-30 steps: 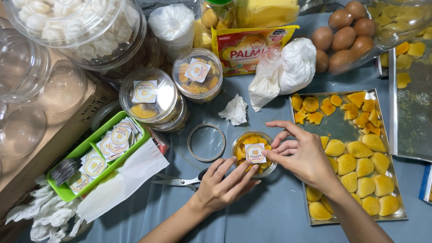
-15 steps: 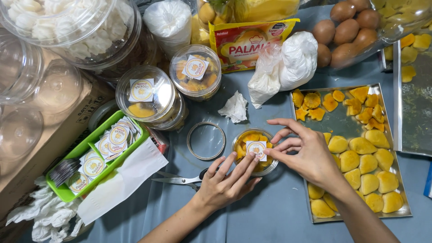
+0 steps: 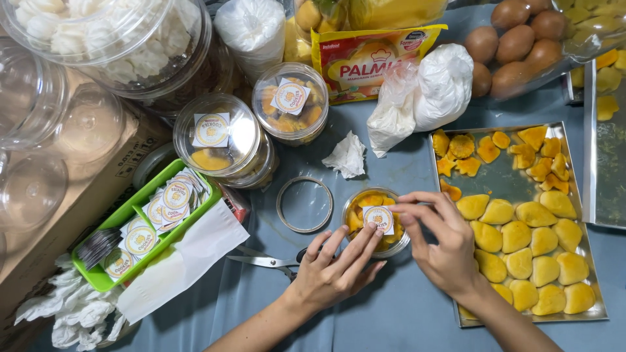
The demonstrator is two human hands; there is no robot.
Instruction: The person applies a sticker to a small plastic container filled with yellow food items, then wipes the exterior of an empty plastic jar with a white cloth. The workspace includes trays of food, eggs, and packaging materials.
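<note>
Now | round clear plastic jar (image 3: 376, 221) of yellow cookies, just left of the metal tray (image 3: 502, 179) | left hand (image 3: 336, 270) fingers spread, pressing its white square sticker (image 3: 379, 218) | right hand (image 3: 443, 244) pinching jar rim | steel scissors (image 3: 267, 261) left of jar.

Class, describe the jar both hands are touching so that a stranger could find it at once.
Start at the metal tray of yellow pastries on the right. Just off its left edge stands a small round clear jar, with the left hand and right hand on it. Unlike the empty lid beside it, it holds pastries.
</note>
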